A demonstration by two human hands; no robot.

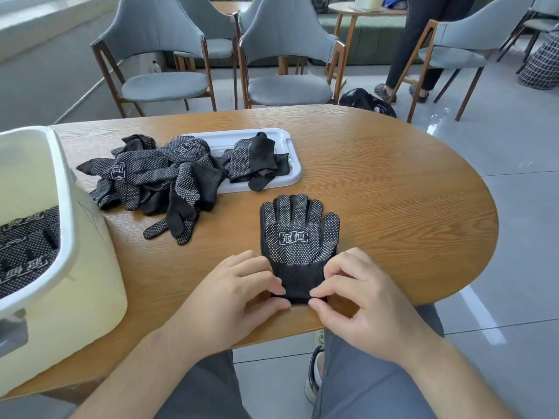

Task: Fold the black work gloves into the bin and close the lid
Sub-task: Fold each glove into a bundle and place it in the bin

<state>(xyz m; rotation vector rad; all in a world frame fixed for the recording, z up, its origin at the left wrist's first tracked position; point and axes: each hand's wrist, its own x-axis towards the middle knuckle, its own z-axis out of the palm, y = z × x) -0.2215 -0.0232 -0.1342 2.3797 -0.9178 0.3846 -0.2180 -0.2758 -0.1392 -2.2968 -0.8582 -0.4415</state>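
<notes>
A black dotted work glove [298, 234] lies flat on the wooden table [393, 192], fingers pointing away from me. My left hand [239, 293] and my right hand [360, 294] pinch its knitted cuff at the near edge, one on each side. A loose pile of black gloves [151, 176] lies at the middle left. More gloves [254, 158] rest on the white lid [290, 146] behind it. The white bin [60, 237] stands open at the left, with folded gloves [27, 246] inside.
Grey chairs [287, 55] stand beyond the table's far edge. A person's legs [417, 49] are at the back right, and a black bag [366, 99] lies on the floor there. My knees are under the table's near edge.
</notes>
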